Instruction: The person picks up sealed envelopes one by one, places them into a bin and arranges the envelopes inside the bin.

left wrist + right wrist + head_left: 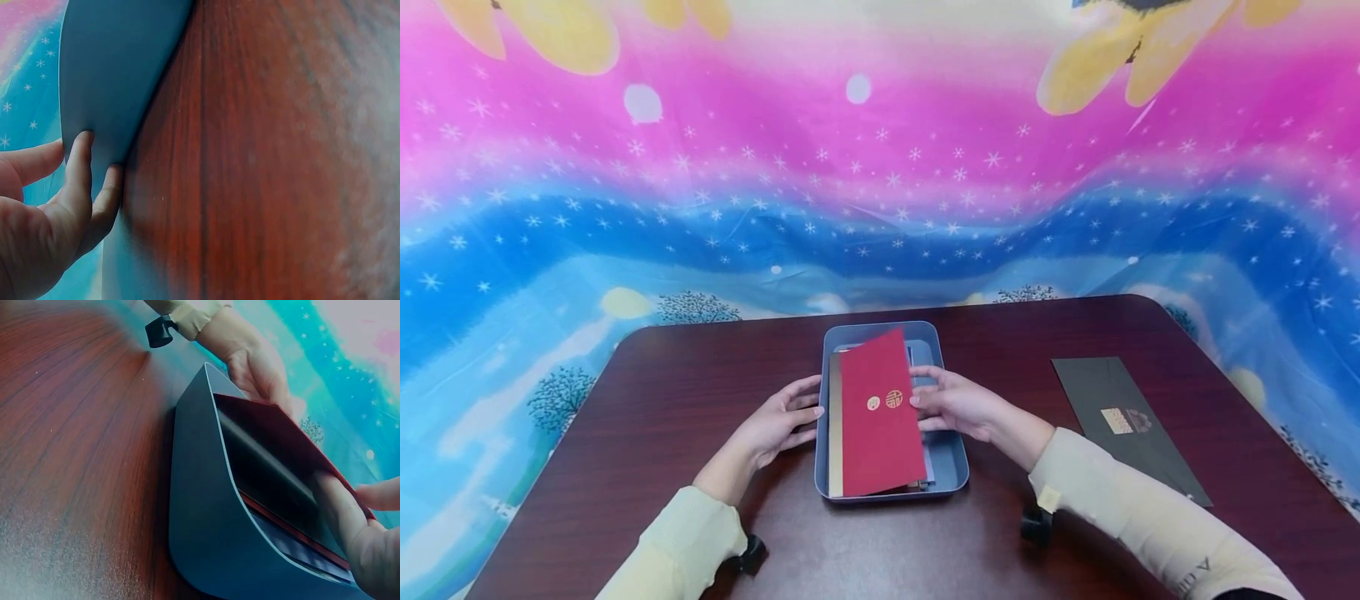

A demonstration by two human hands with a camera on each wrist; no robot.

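Note:
A red envelope with a round gold emblem and a small pale disc lies tilted in a grey-blue tray, its right side raised. My right hand pinches that right edge; in the right wrist view the thumb is above and a finger beneath. Under the envelope's left side shows a gold strip. My left hand holds the tray's left wall, with fingertips against the outside and the thumb at the rim, as the left wrist view shows. Flat items beneath the envelope are mostly hidden.
A dark grey-green envelope with a pale patch lies on the table to the right, near my right forearm. The dark wooden table has rounded far corners. Behind it hangs a colourful cloth.

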